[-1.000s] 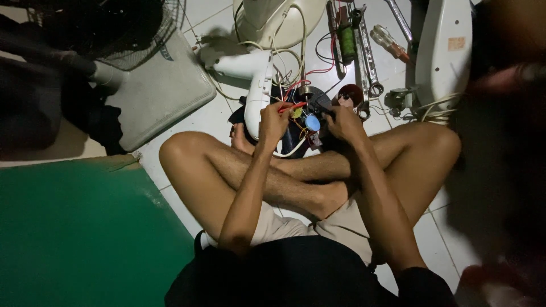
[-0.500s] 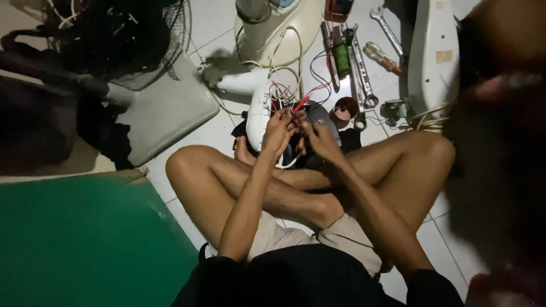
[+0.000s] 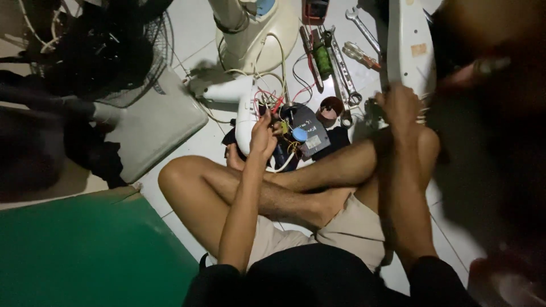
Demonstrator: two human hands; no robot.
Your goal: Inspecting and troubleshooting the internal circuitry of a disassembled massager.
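While the left hand [image 3: 263, 136] pinches wires [image 3: 267, 98] steady, the right hand [image 3: 398, 105], fingers curled, reaches at three o'clock toward a white panel [image 3: 410, 45].

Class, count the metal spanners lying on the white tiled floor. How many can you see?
2: one long silver metal spanner beside the green-handled tool, one smaller silver spanner further right near the white panel. Others may be hidden in shadow.

labels: small pale rectangular sticker [image 3: 313, 141] on the dark plate by the blue round part | tan square sticker [image 3: 419, 49] on the white panel, upper right | packages, signs, screens: none seen
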